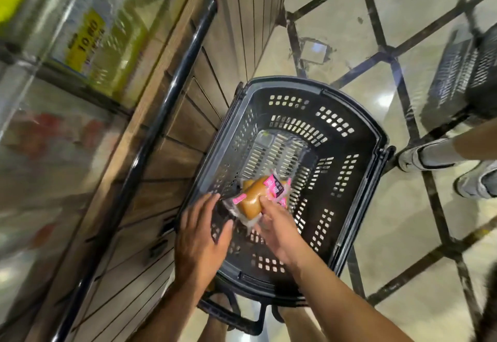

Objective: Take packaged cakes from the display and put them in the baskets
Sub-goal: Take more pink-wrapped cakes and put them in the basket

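Cake going into the basket at lower centre

The right hand (277,226) pinches the packaged cake (252,197) inside the black basket (357,137); whether it touches the bottom is unclear. The left hand (200,236) is spread flat just beside the wrapper. The wooden display (172,153) fills the left, and a second basket (462,72) stands at upper right.

Black perforated plastic basket (357,137), glossy clear cake wrapper (258,196), wood-plank display (172,137)
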A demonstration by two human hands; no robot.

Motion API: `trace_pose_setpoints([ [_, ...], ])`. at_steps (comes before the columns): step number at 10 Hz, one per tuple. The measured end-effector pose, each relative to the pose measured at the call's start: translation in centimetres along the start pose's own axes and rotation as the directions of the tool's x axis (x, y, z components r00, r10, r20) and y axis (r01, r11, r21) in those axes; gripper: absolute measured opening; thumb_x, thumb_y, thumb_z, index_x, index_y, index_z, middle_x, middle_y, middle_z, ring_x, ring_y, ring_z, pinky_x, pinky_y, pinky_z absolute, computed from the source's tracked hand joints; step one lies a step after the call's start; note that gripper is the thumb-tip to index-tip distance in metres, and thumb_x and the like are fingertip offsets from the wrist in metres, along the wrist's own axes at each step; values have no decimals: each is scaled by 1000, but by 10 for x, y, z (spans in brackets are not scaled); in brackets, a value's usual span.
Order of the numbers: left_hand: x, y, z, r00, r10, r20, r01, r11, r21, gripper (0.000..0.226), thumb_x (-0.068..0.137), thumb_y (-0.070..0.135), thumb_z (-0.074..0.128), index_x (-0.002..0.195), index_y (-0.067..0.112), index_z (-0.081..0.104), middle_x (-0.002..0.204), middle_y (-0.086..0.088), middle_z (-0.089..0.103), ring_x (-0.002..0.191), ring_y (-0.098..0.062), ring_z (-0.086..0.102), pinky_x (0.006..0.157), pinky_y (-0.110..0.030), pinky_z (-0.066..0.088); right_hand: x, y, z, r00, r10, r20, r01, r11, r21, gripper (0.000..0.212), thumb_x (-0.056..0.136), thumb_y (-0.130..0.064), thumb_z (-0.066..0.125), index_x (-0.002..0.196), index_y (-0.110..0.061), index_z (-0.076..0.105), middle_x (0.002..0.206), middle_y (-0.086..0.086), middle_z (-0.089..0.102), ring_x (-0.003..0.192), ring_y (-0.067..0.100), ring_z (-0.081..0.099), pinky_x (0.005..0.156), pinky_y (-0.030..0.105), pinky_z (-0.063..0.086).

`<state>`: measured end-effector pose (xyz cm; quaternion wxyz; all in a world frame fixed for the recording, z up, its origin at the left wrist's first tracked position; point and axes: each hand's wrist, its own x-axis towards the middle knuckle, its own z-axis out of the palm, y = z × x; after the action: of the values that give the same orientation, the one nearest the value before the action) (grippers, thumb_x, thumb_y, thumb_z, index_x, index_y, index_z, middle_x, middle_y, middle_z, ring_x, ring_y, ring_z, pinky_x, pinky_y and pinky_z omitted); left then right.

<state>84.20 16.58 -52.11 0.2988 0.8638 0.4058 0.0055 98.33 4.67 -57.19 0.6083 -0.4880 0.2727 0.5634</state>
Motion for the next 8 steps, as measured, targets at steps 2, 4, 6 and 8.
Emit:
trace_pose_setpoints([
  [2,12,-61,12,967,246,62,-253,904,346,68,89,39,75,152,26,51,169,-6,28,158,-30,20,123,-59,25,83,16,-48,915,-108,-390,-57,920,-388,22,84,-18,83,96,-6,68,104,16,76,87,24,71,86,38,59],
  [4,17,-71,18,948,313,56,-309,867,390,66,90,42,64,152,22,52,169,-10,26,158,-32,18,123,-59,26,118,27,-69,930,-192,-313,-112,664,-739,35,91,-21,74,121,-6,64,116,14,69,106,31,65,83,28,52],
  [6,18,-71,13,942,333,45,-320,850,419,64,92,33,72,151,20,51,169,-12,26,158,-33,17,124,-59,24,102,30,-61,942,-182,-282,-113,618,-778,61,79,-53,79,122,-16,57,111,5,64,103,25,64,86,30,51],
  [8,8,-29,-10,974,166,157,-224,822,523,79,85,45,78,153,21,46,167,-11,31,156,-34,23,121,-60,28,22,-2,-35,959,-167,-227,-101,547,-831,35,92,-28,69,124,-17,62,115,2,66,106,22,64,85,27,48],
])
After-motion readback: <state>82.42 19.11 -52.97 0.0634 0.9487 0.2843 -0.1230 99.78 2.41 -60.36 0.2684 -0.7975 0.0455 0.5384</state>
